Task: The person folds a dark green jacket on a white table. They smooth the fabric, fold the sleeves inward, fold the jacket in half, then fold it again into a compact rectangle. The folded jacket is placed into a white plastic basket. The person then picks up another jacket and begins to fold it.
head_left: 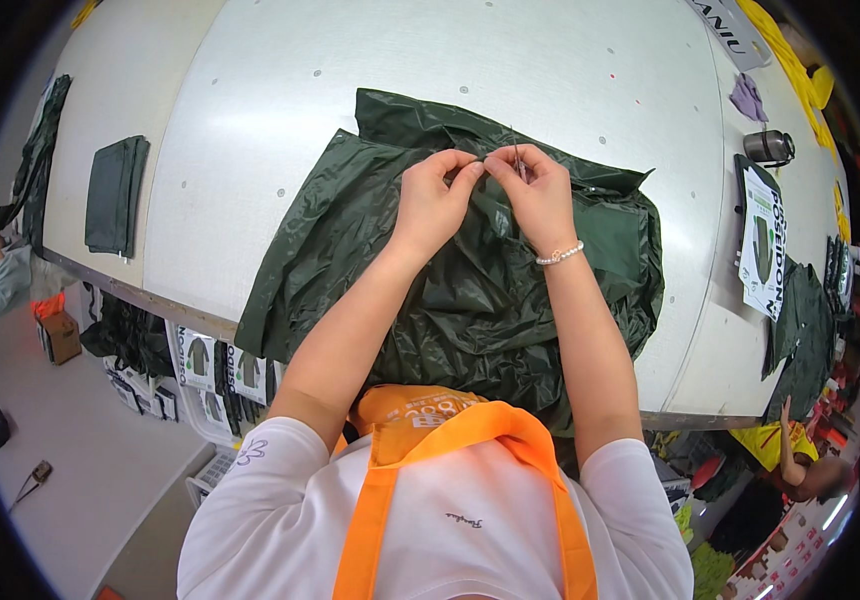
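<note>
**Head view: two hands pinch a dark green garment at mid-table**

Head camera, looking down: I see both bare hands meet just above the centre of the frame, over a crumpled dark green raincoat (470, 270) spread on a pale grey table (280, 110). The left hand (433, 200) closes thumb and forefinger on a fold of the shiny fabric. The right hand (540, 195), a bead bracelet (560, 255) on its wrist, is also pinched shut beside it, fingertips nearly touching the left's; a thin dark sliver, perhaps small snips or a thread, stands up from its fingers, too fine for me to name. The garment runs from the upper centre down to the table's near edge, where it meets an orange apron (450, 425) worn over a white shirt. At upper left a folded dark green piece (115, 195) lies well apart. At right, a steel flask (770, 147) sits above a printed package (762, 245), with a purple cloth (747, 97) further up. Another person (800, 465) bends at lower right.
</note>
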A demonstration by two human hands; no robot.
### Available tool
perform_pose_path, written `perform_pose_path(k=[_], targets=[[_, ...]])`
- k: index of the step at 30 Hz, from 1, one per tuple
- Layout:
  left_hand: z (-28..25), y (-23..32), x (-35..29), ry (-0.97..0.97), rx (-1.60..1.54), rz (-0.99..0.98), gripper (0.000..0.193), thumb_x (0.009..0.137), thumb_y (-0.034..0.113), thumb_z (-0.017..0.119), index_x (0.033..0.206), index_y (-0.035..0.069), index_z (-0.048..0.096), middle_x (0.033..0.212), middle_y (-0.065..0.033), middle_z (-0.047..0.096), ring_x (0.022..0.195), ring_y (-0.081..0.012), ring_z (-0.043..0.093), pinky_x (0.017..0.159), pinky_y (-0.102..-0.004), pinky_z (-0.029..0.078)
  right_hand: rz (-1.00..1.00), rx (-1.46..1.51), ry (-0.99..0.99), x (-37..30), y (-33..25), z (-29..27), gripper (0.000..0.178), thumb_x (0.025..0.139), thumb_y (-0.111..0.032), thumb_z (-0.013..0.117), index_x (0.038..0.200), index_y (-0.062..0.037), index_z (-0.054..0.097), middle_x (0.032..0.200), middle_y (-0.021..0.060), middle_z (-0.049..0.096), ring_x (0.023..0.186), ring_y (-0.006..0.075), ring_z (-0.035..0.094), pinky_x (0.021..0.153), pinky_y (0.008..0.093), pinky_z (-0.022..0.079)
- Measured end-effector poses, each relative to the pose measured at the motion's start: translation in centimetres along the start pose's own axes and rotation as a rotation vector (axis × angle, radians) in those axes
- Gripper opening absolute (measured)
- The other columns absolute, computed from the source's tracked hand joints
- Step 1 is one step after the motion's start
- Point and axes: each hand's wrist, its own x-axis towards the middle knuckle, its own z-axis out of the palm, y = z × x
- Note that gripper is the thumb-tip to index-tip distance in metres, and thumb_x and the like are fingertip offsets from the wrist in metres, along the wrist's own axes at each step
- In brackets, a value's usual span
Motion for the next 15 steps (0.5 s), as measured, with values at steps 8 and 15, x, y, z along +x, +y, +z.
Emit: perform_pose_path(k=[8, 15], targets=[[-0.2, 0.1, 0.1, 0.024, 0.068, 0.077, 0.015, 0.084, 0.013, 0.064, 0.084, -0.003, 0.064, 0.066, 0.002, 0.057, 0.061, -0.0043, 0.045, 0.056, -0.0211, 0.038, -0.195, -0.24, 0.092, 0.1, -0.1, 0.0, 0.018, 0.082, -0.015, 0.068, 0.082, 0.001, 0.06, 0.069, 0.0032, 0.054, 0.06, 0.0099, 0.046, 0.057, 0.0249, 0.041], [-0.2, -0.2, 0.2, 0.006, -0.002, 0.02, 0.014, 0.084, 0.012, 0.064, 0.085, -0.002, 0.064, 0.067, 0.0027, 0.057, 0.062, -0.004, 0.045, 0.057, -0.0208, 0.038, 0.033, 0.081, -0.031, 0.2, 0.5, -0.5, 0.018, 0.083, -0.016, 0.066, 0.092, -0.0001, 0.063, 0.07, -0.0009, 0.055, 0.061, 0.0062, 0.044, 0.058, 0.0234, 0.04]])
